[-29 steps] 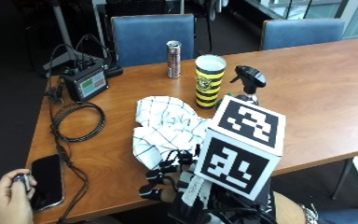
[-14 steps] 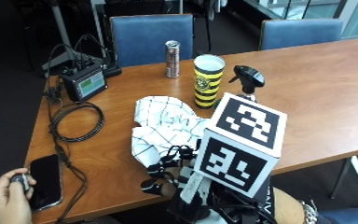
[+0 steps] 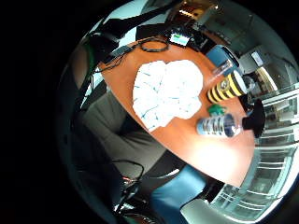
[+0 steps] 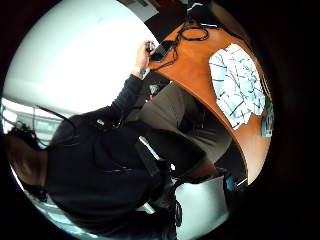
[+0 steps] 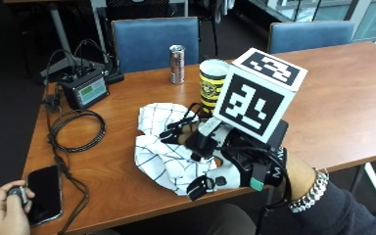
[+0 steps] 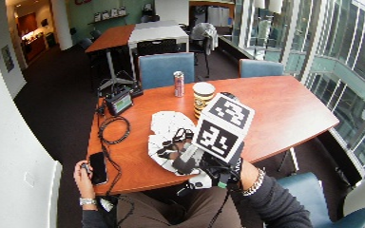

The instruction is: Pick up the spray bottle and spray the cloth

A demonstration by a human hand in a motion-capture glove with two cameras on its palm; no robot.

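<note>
**Spotter:** Where are you, and what is the hand doing?

**Operator:** In the outside view my gloved right hand (image 5: 230,156) sits at the lower centre of the frame, hovering over the near edge of the white line-patterned cloth (image 5: 165,156). My fingers are relaxed and hold nothing; neither palm view shows anything in the grasp.

**Spotter:** And the spray bottle?

**Operator:** I can't see it in the outside view, as my own hand rig blocks it. The little finger side palm view shows the clear spray bottle (image 3: 219,126) standing on the wooden table (image 5: 344,112), just beside the cloth and near the yellow-and-black striped cup (image 5: 211,83). Its black trigger head (image 3: 254,122) points away from the cloth.

**Spotter:** So the step is the reach. How do you do it well?

**Operator:** I judge the pick-up hasn't begun. I want to go across to the bottle without dragging the cloth, come in from the side away from the cup so I don't knock it, and wrap the neck with my index finger free for the trigger. Then I turn the nozzle round to face the cloth before squeezing.

**Spotter:** Risks?

**Operator:** Mainly the cup, and tipping the bottle if I touch it too high.
</note>
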